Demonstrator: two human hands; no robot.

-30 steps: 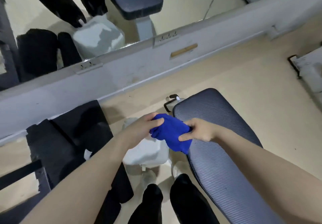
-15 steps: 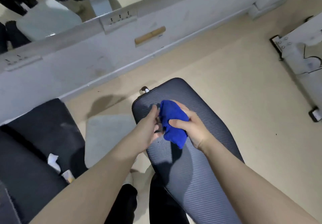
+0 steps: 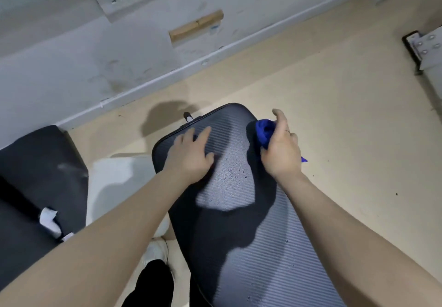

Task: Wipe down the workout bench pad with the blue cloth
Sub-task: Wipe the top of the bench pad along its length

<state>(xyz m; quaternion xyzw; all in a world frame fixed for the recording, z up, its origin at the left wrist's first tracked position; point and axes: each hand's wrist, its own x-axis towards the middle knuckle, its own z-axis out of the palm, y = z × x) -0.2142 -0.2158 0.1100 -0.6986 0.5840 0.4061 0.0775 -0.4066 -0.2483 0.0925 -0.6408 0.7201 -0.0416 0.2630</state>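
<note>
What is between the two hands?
Only bare ribbed bench pad with a few water drops lies between the left hand and right hand, head view.

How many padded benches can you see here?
2. The ribbed bench pad lies in the middle under both hands, the blue cloth at its far right edge. A second dark bench sits at the left edge. More may lie outside the view.

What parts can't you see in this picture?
Head view only:
- Most of the blue cloth: bunched inside the right hand.
- The near end of the bench pad: cut off by the bottom edge, partly covered by both arms.
- The pad under the left hand: covered by the palm.
- The bench's frame: hidden beneath the pad.
</note>
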